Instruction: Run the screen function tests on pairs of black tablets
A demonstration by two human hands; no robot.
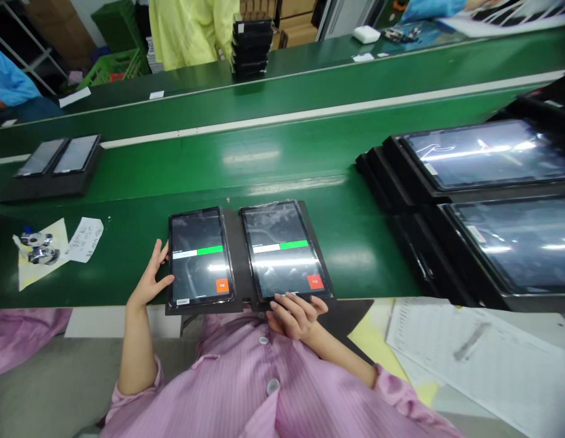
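Two tablets lie side by side in a black foam tray (237,249) at the near edge of the green bench. The left tablet (200,267) and the right tablet (282,274) are lit, each with a white and green bar and a "Fail" box, orange on the left one and red on the right one. My left hand (148,277) is at the left tablet's outer edge, thumb and fingers apart. Across the lower edge of the right tablet rests my right hand (295,314), its fingers loosely bent, slightly apart and not wrapped round anything visible.
Stacked trays of dark tablets (492,155) stand at the right. Another tray with two tablets (58,161) sits far left, above small metal parts (41,248) and a handwritten note (85,239). Printed sheets (483,359) lie lower right. Across the bench is a person in yellow (186,30).
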